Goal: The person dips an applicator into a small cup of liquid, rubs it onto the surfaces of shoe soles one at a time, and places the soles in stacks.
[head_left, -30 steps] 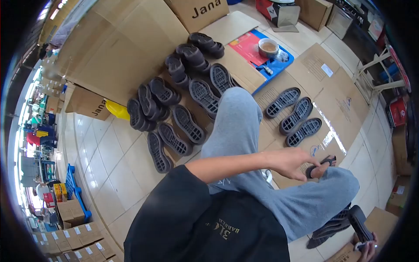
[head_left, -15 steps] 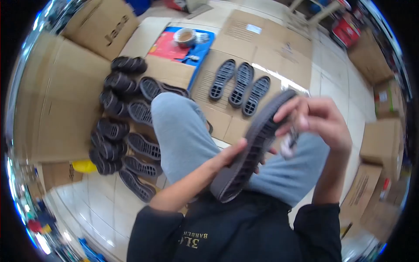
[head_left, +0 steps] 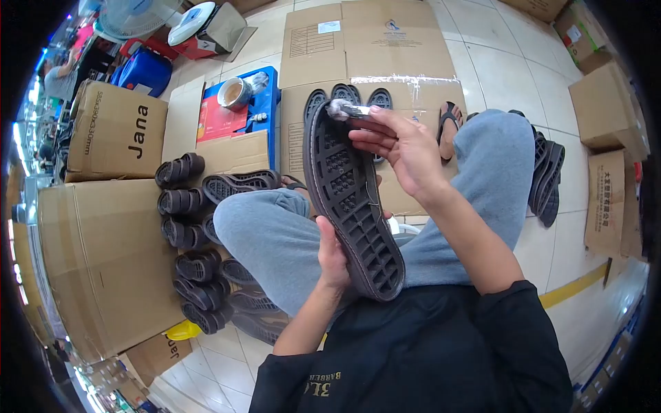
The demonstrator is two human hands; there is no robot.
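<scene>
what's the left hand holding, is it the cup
No, the left hand holds a sole, and the cup stands well away from it.

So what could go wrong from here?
The sole, held up by the left hand, might drop if that grip loosens. The tool in the right hand, close to the sole's edge, might slip and scuff it. The open cup on the tray might spill if knocked.

A box (head_left: 103, 131) marked "Jana" sits upper left, near a blue container (head_left: 150, 71) and a fan (head_left: 132, 15). Cartons (head_left: 607, 104) stand to the right on the tiled floor (head_left: 509, 65), crossed by a yellow stripe (head_left: 573, 288).
</scene>
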